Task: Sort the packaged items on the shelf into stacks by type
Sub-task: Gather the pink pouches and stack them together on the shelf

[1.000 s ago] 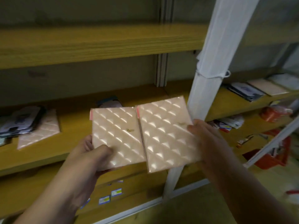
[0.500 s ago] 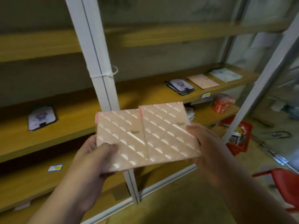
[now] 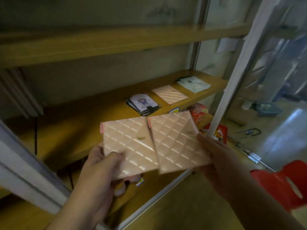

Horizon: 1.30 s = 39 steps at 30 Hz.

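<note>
I hold two pink quilted packages side by side in front of the wooden shelf (image 3: 69, 135). My left hand (image 3: 101, 165) grips the left pink package (image 3: 127, 143) at its lower left corner. My right hand (image 3: 214, 151) grips the right pink package (image 3: 176, 140) at its right edge. Further back on the shelf lie three piles in a row: a dark stack with a cartoon print (image 3: 142, 103), a pink quilted stack (image 3: 169, 94) and a pale white-green stack (image 3: 193, 83).
White metal uprights (image 3: 232, 77) frame the shelving, one blurred at lower left (image 3: 21, 163). A red tin (image 3: 199, 112) and a red basket (image 3: 219, 131) sit on the lower level. A red plastic stool (image 3: 282, 183) stands at right on the floor.
The view has swung further right along the shelving. The three piles at the right end are now closer and more central. Both hands still hold the two pink packages.
</note>
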Tool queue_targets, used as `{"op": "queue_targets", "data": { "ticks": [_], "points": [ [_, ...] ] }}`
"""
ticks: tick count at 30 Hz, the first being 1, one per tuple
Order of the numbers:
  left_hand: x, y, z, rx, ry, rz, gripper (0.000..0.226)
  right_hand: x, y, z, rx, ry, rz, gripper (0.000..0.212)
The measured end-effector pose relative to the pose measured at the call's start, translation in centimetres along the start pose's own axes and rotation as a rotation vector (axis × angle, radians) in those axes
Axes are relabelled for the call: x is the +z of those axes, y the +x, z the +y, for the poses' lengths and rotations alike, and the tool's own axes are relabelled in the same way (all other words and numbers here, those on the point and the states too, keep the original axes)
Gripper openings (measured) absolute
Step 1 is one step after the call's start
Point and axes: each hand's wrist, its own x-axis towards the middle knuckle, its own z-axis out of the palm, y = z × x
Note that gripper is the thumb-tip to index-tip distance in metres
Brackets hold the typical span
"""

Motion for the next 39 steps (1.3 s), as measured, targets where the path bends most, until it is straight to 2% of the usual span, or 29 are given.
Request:
{"op": "queue_targets", "data": {
  "ticks": [5, 10, 15, 19, 23, 25, 27, 30, 31, 32, 34, 37, 39],
  "points": [
    [4.9, 8.3, 0.6, -0.053, -0.020, -0.080, 0.038, -2.4, 6.5, -4.4, 0.002, -0.020, 0.133, 0.028],
    [10.2, 16.6, 0.9, -0.003, 0.002, -0.129, 0.043, -4.9, 12.1, -6.8, -0.030, 0.021, 0.227, 0.037],
    [16.3, 22.6, 1.4, 0.055, 0.111, -0.193, 0.056, -7.6, 15.7, -7.8, 0.004, 0.018, 0.232, 0.022],
    [20.7, 26.5, 1.8, 0.072, 0.175, -0.150, 0.071, -9.9, 19.9, -8.9, 0.061, 0.033, 0.242, 0.038],
    [23.4, 28.6, 1.8, 0.076, 0.224, -0.078, 0.074, -11.8, 23.7, -10.9, 0.018, -0.015, 0.042, 0.027],
    [23.9, 28.6, 1.7, 0.066, 0.295, -0.033, 0.071, -12.6, 25.6, -11.7, -0.023, -0.101, -0.009, 0.031],
    [24.4, 28.5, 1.6, 0.067, 0.445, 0.013, 0.066, -13.4, 27.8, -12.4, -0.013, -0.132, -0.032, 0.033],
    [25.9, 28.2, 1.1, 0.039, 0.760, 0.199, 0.045, -13.7, 31.2, -13.5, 0.065, -0.235, -0.077, 0.029],
    [26.3, 28.0, 0.9, 0.056, 0.795, 0.276, 0.042, -13.8, 32.3, -13.7, 0.097, -0.261, -0.101, 0.032],
    [26.5, 27.7, 0.7, 0.090, 0.859, 0.313, 0.044, -13.8, 33.2, -13.9, 0.117, -0.274, -0.140, 0.039],
    [26.8, 27.5, 0.1, 0.087, 1.014, 0.279, 0.057, -13.7, 34.8, -14.1, 0.111, -0.288, -0.235, 0.043],
    [26.5, 25.5, -0.7, 0.236, 1.135, 0.339, 0.071, -12.7, 36.6, -13.9, 0.028, -0.340, -0.312, 0.023],
    [26.3, 24.2, -1.2, 0.323, 1.140, 0.369, 0.071, -11.5, 37.8, -13.3, -0.021, -0.375, -0.373, 0.021]
  ]
}}
